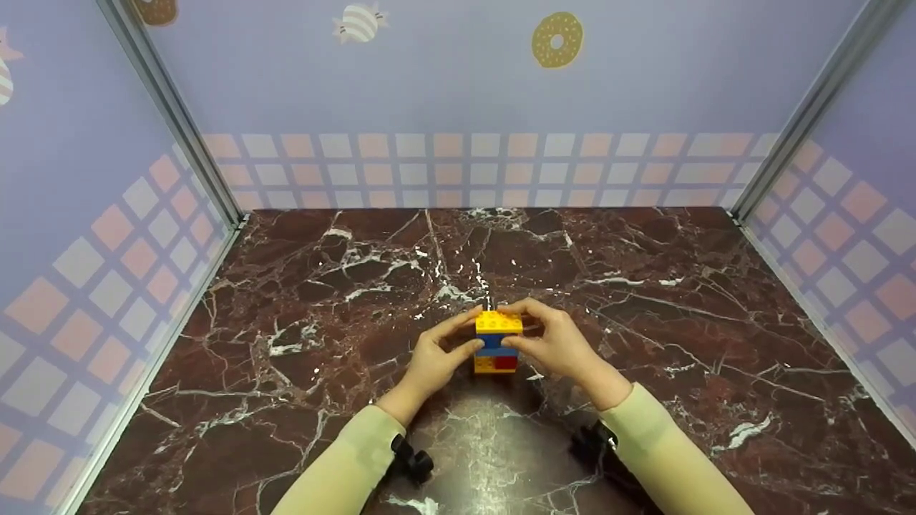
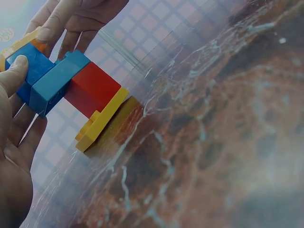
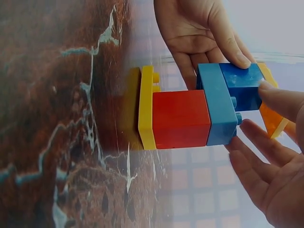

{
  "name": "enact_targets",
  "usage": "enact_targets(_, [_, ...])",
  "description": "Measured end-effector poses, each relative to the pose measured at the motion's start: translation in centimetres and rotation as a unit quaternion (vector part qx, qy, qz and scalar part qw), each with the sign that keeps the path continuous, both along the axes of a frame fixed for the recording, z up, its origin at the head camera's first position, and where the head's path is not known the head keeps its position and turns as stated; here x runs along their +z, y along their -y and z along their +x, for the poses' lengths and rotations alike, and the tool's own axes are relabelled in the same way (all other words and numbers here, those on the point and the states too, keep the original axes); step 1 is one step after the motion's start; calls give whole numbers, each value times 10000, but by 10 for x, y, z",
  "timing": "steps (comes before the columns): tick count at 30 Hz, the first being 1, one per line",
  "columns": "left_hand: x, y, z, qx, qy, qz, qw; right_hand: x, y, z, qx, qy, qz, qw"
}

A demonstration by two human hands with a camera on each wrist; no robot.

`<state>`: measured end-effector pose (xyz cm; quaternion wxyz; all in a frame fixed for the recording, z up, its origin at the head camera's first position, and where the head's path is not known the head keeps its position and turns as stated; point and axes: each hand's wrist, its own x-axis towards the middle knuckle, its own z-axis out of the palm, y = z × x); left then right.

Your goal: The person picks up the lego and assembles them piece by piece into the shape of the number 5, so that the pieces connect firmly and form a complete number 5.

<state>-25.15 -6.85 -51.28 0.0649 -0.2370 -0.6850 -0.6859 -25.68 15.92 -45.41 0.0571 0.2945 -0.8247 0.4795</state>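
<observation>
A small tower of toy building bricks (image 1: 499, 323) stands upright on the table between both hands. Its thin yellow base plate (image 3: 146, 111) carries a red brick (image 3: 180, 118), with a light blue brick (image 3: 221, 107) above that. Higher up are a dark blue brick (image 3: 241, 78) and an orange piece (image 3: 270, 118) under a yellow top. The left hand (image 1: 433, 357) grips the upper tower from the left, its thumb on the dark blue brick. From the other side, the right hand (image 1: 562, 348) holds the same upper part, thumb near the dark blue brick's upper edge.
The tabletop (image 1: 343, 443) is dark red marble with white veins. Lilac walls with a checked border (image 1: 458, 168) enclose it at the back and both sides, with metal posts (image 1: 179, 114) at the corners. Black wrist devices (image 1: 413, 460) sit below the pale sleeves (image 1: 343, 458).
</observation>
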Motion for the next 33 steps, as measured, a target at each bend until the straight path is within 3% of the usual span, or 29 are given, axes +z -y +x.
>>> enact_targets(7, [1,0,2,-70,153,-16,9999,-1,-2,-2,219,274,-28,9994])
enact_targets(16, [0,0,1,56,175,-178,9997,-7,-2,-7,312,727,11,9969])
enact_targets(33, [-4,-1,-2,297,115,-628,9975,-17,-5,-13,339,807,164,9960])
